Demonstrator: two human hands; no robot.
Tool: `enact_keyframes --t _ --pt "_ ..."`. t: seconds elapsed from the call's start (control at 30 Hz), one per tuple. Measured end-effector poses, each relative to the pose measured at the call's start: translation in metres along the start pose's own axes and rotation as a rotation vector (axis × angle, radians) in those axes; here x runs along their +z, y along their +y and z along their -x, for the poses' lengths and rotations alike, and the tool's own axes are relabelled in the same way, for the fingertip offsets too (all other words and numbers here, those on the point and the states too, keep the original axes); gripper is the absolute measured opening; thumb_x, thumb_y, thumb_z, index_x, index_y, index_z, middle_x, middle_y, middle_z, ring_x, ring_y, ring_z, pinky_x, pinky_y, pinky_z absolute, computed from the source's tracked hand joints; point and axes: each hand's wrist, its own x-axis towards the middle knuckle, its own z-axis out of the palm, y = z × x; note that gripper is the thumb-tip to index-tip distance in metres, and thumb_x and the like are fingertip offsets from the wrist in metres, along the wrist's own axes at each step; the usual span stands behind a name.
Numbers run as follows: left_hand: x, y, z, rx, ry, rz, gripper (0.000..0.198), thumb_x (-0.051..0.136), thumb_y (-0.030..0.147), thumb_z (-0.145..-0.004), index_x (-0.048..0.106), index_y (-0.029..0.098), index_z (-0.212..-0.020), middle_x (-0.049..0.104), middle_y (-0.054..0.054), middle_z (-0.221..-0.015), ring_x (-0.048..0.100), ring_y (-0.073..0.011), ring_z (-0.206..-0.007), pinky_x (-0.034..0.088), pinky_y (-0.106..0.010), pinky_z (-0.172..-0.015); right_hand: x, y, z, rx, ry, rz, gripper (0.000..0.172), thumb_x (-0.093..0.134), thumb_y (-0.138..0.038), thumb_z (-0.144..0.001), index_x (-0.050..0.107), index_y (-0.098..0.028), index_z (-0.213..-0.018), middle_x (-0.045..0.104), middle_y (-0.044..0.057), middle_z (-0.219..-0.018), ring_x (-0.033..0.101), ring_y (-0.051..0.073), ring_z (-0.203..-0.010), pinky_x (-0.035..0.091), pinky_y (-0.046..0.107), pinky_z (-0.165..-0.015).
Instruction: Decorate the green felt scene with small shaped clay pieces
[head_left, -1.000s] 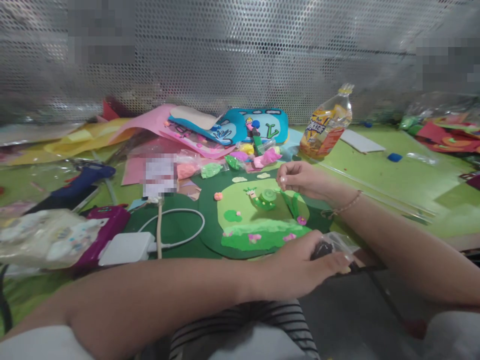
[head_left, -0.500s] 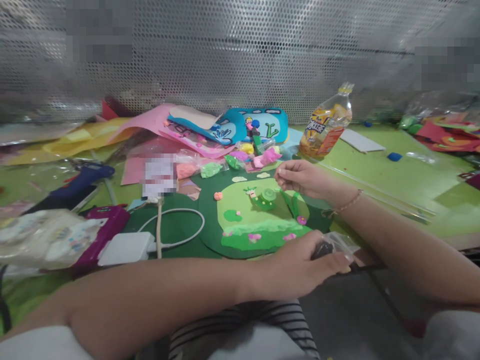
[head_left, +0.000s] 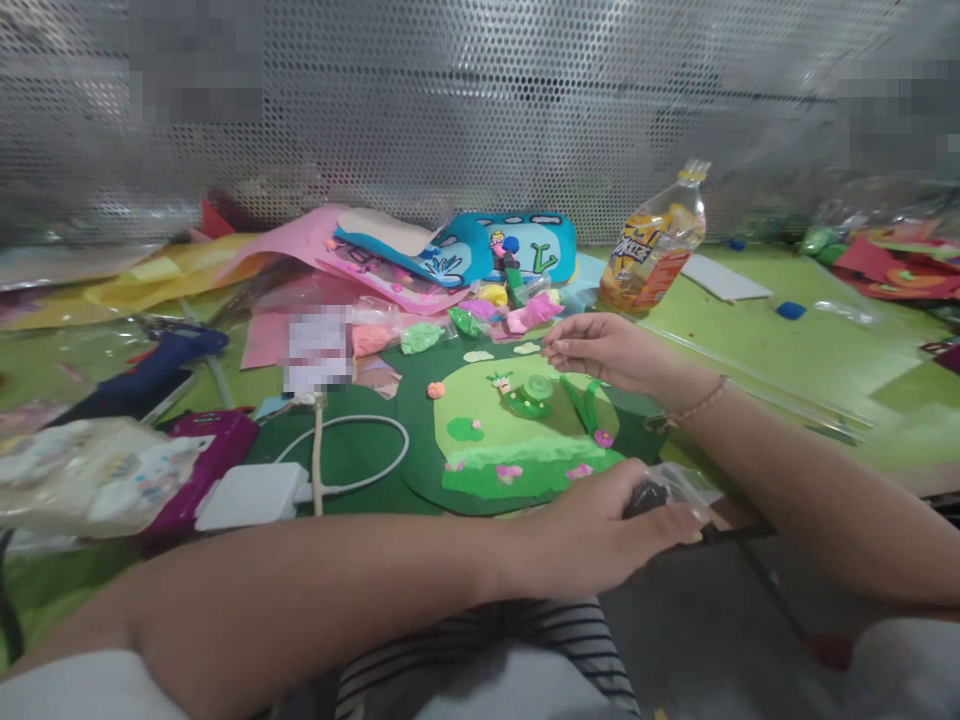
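At near edge of table (head_left: 750, 340), left hand (head_left: 600, 535) closed round clear bag (head_left: 679, 488), dark lump inside. Right hand (head_left: 604, 352) hovers just over green clay picture (head_left: 517, 440) near snail (head_left: 531, 395); fingertips pinched together, possibly on tiny bit, too blurred to tell.

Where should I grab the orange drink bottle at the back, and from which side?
Grip the orange drink bottle around its labelled middle, coming from the near side, past the right hand. It leans with its cap up and to the right, so the wide body faces you broadside; the tapered neck would likely slip.
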Motion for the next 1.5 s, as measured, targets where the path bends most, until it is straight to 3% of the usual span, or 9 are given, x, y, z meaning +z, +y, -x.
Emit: enact_keyframes --t 0.23,0.47,0.6,0.73,0.87,1.0,1.13,1.37,1.5 --pt "0.0014 0.0007 -0.0003 0.016 0.011 0.018 0.046 0.039 0.062 -0.082 0.048 0.018 -0.087 0.048 0.003 -0.065 0.044 -0.0091 -0.063 0.034 -0.022 -0.061 0.0000 -0.0003 -0.0004 0.014 0.038 0.020 0.026 0.083 -0.029 -0.049 0.071 -0.017 -0.068 0.067 -0.001 -0.064 0.060 0.006 -0.059 0.051 0.020 -0.061" --pt "0.0020 -0.0011 -0.0006 -0.009 0.010 0.003 0.047 0.039 0.064 -0.081 0.047 0.018 -0.088 0.050 0.002 -0.067 0.044 -0.0092 -0.063 0.033 -0.022 -0.059 -0.0018 0.0015 -0.0023 -0.061 0.020 0.072 0.028 0.085 -0.024 -0.046 0.061 -0.015 -0.056 0.058 -0.004 -0.050 0.049 0.004 -0.047 0.037 0.018 -0.046" --pt "0.0004 0.0000 -0.0001 0.001 -0.006 0.008 0.047 0.038 0.063 -0.082 0.048 0.018 -0.090 0.049 0.003 -0.065 0.044 -0.0090 -0.062 0.034 -0.022 -0.060 -0.0018 0.0013 -0.0017 -0.047 0.025 0.062 0.025 0.084 -0.023 -0.047 0.063 -0.015 -0.056 0.060 -0.004 -0.053 0.051 0.004 -0.048 0.041 0.018 -0.048" --pt "-0.0001 0.0001 -0.0003 -0.002 -0.015 0.016 0.049 0.038 0.065 -0.081 0.048 0.017 -0.089 0.048 0.003 -0.065 0.044 -0.0090 -0.061 0.033 -0.022 -0.058 -0.0034 0.0016 -0.0006 0.011 0.002 0.015 0.022 0.080 -0.026 -0.057 0.072 -0.016 -0.075 0.068 0.000 -0.069 0.061 0.006 -0.062 0.051 0.019 -0.064" --pt "0.0010 -0.0011 -0.0010 0.010 -0.004 0.015 0.046 0.039 0.062 -0.082 0.047 0.017 -0.088 0.048 0.003 -0.065 0.044 -0.0087 -0.062 0.034 -0.022 -0.060 -0.0032 0.0009 0.0006 0.038 -0.016 -0.020 0.028 0.078 -0.024 -0.061 0.072 -0.016 -0.087 0.071 0.002 -0.081 0.064 0.008 -0.072 0.052 0.020 -0.073" --pt "0.0018 -0.0019 -0.0011 0.014 0.010 0.020 0.046 0.040 0.062 -0.081 0.048 0.018 -0.088 0.049 0.002 -0.066 0.044 -0.0090 -0.063 0.034 -0.022 -0.060 -0.0020 0.0004 -0.0001 0.017 0.008 -0.008 0.021 0.081 -0.020 -0.055 0.070 -0.016 -0.073 0.068 0.000 -0.068 0.061 0.006 -0.062 0.050 0.017 -0.062" --pt "0.0013 -0.0014 -0.0006 -0.010 -0.006 0.031 0.048 0.039 0.064 -0.081 0.048 0.017 -0.090 0.049 0.002 -0.067 0.044 -0.0092 -0.062 0.033 -0.022 -0.059 -0.0032 0.0015 -0.0020 -0.042 0.020 0.028 0.024 0.084 -0.018 -0.048 0.062 -0.014 -0.056 0.058 -0.005 -0.050 0.051 0.002 -0.047 0.039 0.013 -0.045" --pt "0.0017 -0.0016 -0.0010 -0.010 -0.003 0.024 0.046 0.041 0.062 -0.081 0.048 0.017 -0.088 0.049 0.002 -0.066 0.043 -0.0089 -0.061 0.032 -0.022 -0.057 -0.0028 0.0014 0.0005 0.016 -0.009 -0.011 0.027 0.081 -0.034 -0.055 0.068 -0.014 -0.068 0.064 -0.001 -0.061 0.059 0.005 -0.057 0.050 0.016 -0.060" --pt "0.0018 -0.0006 -0.0010 -0.012 -0.010 0.039 0.046 0.041 0.062 -0.081 0.048 0.018 -0.089 0.048 0.003 -0.063 0.042 -0.0084 -0.060 0.033 -0.021 -0.058 -0.0038 0.0013 0.0005 -0.006 -0.014 0.003 0.028 0.077 -0.038 -0.061 0.067 -0.013 -0.067 0.060 -0.002 -0.055 0.052 0.002 -0.048 0.045 0.012 -0.050"
